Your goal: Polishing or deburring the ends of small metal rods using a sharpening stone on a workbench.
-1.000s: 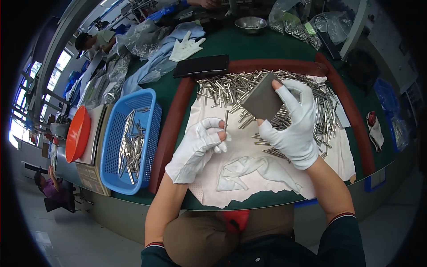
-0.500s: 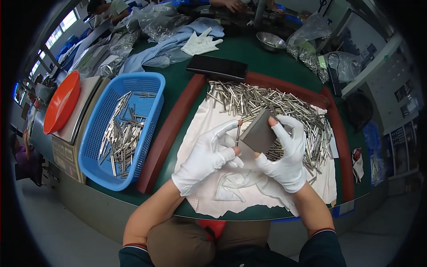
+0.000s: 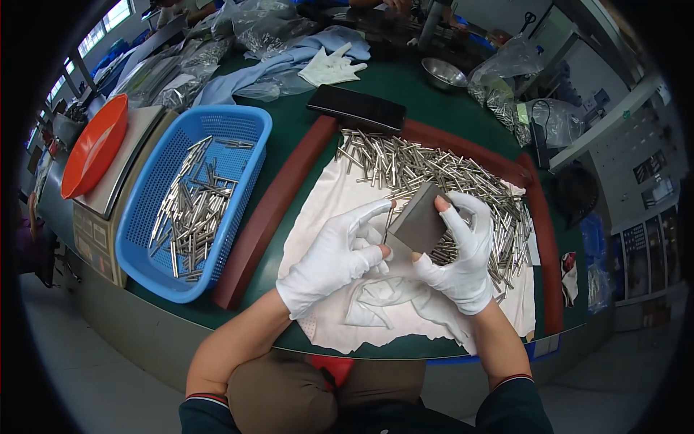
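Observation:
My left hand [image 3: 336, 249], in a white glove with thumb and index tips bare, pinches a thin metal pin [image 3: 390, 220] upright between those two fingers. Facing it, my right hand [image 3: 466, 253], gloved the same way, grips a dark grey rectangular block [image 3: 418, 223] by its edges, tilted. The pin stands right beside the block's left edge; whether they touch I cannot tell. Behind the block a broad heap of loose metal pins [image 3: 434, 163] covers the pale cloth [image 3: 318, 210]. Under my wrists lies a crumpled white cloth [image 3: 383, 296].
Dark red wooden bars [image 3: 278, 210] frame the cloth on three sides. Left stands a blue basket [image 3: 249, 184] holding more pins, beside a scale [image 3: 101, 235] with an orange bowl [image 3: 94, 148]. Farther back are a black phone-like slab [image 3: 354, 108], a white glove [image 3: 332, 66] and a metal bowl [image 3: 444, 74].
The whole view has shifted and turned slightly. My left hand's pin has tilted a little and come closer to the block's left edge. Both grips look the same.

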`<move>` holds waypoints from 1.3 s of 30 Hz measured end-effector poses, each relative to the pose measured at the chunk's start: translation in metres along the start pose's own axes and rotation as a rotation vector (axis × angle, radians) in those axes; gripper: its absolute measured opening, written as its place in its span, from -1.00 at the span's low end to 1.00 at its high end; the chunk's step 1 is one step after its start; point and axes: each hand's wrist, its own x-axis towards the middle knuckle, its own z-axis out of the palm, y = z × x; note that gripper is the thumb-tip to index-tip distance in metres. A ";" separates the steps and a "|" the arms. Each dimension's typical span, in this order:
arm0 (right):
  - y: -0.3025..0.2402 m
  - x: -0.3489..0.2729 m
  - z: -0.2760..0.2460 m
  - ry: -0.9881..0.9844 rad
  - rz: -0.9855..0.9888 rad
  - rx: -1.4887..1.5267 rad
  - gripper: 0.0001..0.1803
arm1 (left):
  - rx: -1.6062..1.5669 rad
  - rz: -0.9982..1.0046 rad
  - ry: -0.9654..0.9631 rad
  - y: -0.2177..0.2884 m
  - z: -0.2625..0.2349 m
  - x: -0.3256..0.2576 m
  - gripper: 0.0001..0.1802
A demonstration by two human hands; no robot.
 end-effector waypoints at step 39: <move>-0.009 0.000 -0.001 0.074 -0.095 -0.104 -0.15 | -0.330 -0.070 -0.107 -0.009 -0.006 0.001 -0.14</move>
